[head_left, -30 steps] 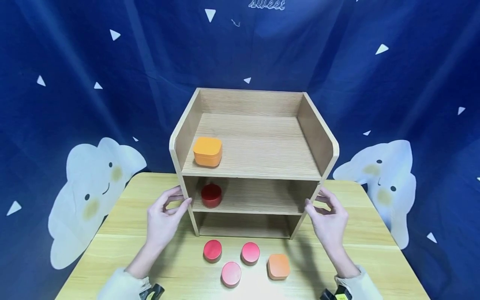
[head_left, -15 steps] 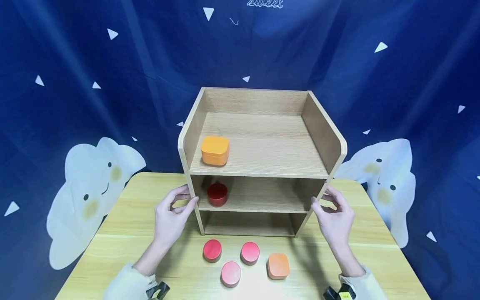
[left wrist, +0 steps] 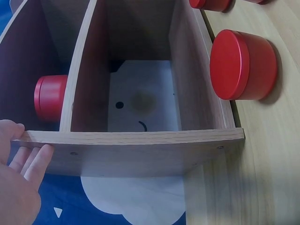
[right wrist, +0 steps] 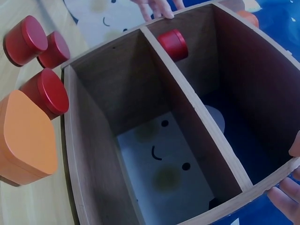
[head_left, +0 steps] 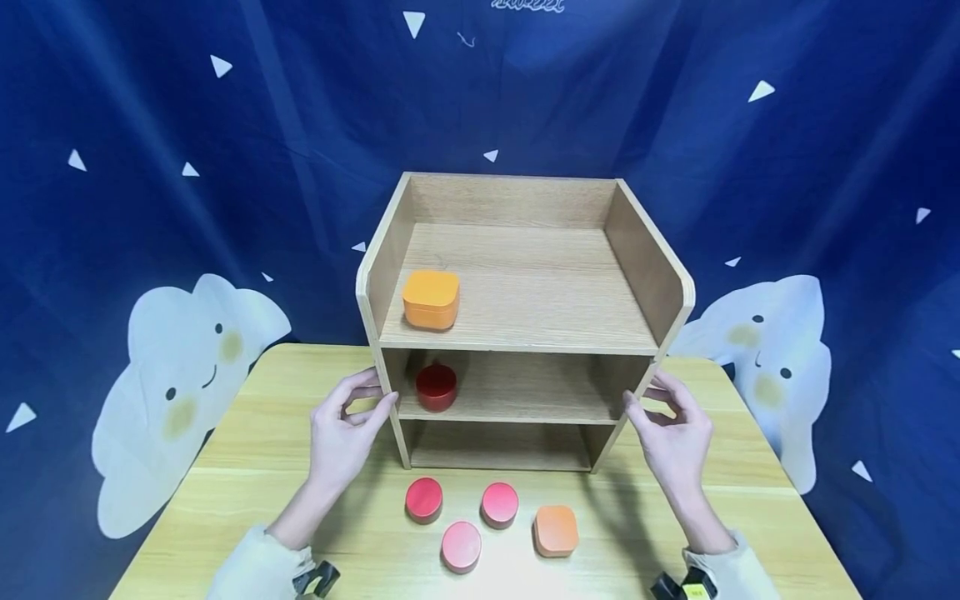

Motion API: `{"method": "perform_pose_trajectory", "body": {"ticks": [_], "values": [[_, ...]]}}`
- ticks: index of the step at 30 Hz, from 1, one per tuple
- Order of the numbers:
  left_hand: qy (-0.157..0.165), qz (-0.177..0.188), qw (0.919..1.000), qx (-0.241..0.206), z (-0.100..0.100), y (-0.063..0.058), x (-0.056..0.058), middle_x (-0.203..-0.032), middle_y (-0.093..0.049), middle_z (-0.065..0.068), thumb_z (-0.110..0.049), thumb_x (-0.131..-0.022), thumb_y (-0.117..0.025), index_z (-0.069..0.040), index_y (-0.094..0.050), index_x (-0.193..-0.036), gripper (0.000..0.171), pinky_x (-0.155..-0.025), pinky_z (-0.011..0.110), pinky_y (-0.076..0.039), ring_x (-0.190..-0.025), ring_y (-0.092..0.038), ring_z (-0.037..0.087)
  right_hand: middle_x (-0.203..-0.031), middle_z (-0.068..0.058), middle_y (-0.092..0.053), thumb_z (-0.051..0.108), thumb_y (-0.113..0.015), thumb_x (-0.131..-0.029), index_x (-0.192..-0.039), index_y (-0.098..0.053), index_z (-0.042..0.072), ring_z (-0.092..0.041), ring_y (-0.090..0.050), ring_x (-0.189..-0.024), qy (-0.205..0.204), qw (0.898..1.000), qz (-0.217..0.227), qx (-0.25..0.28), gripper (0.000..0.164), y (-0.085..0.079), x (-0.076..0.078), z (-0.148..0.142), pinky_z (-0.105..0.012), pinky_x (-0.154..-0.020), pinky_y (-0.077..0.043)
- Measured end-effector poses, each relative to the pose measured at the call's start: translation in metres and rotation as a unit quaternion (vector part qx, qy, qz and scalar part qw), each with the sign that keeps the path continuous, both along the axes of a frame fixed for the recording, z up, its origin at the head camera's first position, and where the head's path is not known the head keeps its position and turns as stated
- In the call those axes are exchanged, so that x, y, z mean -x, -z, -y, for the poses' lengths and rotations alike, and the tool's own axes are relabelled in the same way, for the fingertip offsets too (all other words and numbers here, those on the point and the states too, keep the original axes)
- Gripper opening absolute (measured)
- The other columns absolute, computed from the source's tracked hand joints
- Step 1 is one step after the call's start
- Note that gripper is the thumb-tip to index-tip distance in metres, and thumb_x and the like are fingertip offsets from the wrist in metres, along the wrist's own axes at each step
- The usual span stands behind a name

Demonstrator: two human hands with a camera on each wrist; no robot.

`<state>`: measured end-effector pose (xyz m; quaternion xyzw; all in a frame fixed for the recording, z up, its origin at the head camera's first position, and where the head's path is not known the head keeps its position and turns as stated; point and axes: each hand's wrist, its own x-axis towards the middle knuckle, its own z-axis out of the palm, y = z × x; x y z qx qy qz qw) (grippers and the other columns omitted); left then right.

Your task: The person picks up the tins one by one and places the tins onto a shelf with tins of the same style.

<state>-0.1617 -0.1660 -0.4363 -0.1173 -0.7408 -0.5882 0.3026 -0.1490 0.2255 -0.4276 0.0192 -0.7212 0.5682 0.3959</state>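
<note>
A light wooden shelf unit (head_left: 525, 283) stands on the table between my two hands. Its left side panel is pinched by my left hand (head_left: 337, 442), thumb at the front edge and fingers along the outer face; the left wrist view shows this hand (left wrist: 23, 173) too. In the same way my right hand (head_left: 675, 442) pinches the right panel, with the fingertips (right wrist: 282, 196) at the board's outer side. An orange rounded-square box (head_left: 431, 300) sits at the left of the top board. Below it, a dark red round tin (head_left: 436, 388) occupies the left of the middle shelf.
On the table (head_left: 255, 492) before the shelf lie a red round tin (head_left: 424, 500), a pinkish-red tin (head_left: 499, 505), a pale pink tin (head_left: 461, 547) and an orange rounded-square box (head_left: 556, 531). A blue curtain (head_left: 480, 100) with cloud prints hangs behind.
Both hands have shifted the shelf unit a little to the right, carrying its orange box and red tin along. Over the last half second it has stayed nearly still.
</note>
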Motion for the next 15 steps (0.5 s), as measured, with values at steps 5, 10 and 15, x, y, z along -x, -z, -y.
{"method": "perform_pose_trajectory", "body": {"ticks": [5,10,15], "values": [[-0.005,0.002,1.0,0.002,-0.001,-0.001,0.0,-0.101,-0.077,-0.002,0.009,-0.084,-0.081,0.004,-0.073,-0.119,0.036,-0.069,0.019,-0.067,-0.089,-0.074,0.0,-0.101,0.027,-0.073,-0.014,-0.081,-0.079,-0.116,-0.075,-0.007,0.01,-0.071,-0.08,-0.001,1.0,0.014,-0.012,0.038,-0.003,-0.005,-0.004,-0.004,-0.064,-0.059],[-0.005,0.007,1.0,0.002,-0.001,-0.001,0.0,-0.102,-0.076,-0.008,0.01,-0.084,-0.081,0.004,-0.073,-0.12,0.038,-0.07,0.018,-0.067,-0.09,-0.072,-0.003,-0.101,0.029,-0.073,-0.013,-0.081,-0.08,-0.113,-0.077,-0.004,0.013,-0.07,-0.078,0.004,0.999,0.011,-0.049,0.034,-0.003,-0.012,-0.01,-0.003,-0.066,-0.058],[-0.002,0.009,1.0,-0.003,-0.001,-0.002,-0.001,-0.102,-0.074,-0.017,0.011,-0.084,-0.08,0.002,-0.073,-0.121,0.039,-0.072,0.016,-0.066,-0.09,-0.072,-0.005,-0.098,0.024,-0.076,-0.015,-0.081,-0.079,-0.113,-0.077,-0.005,0.011,-0.071,-0.077,-0.007,0.997,0.0,-0.073,0.036,0.001,-0.018,-0.017,-0.003,-0.066,-0.059]]}}
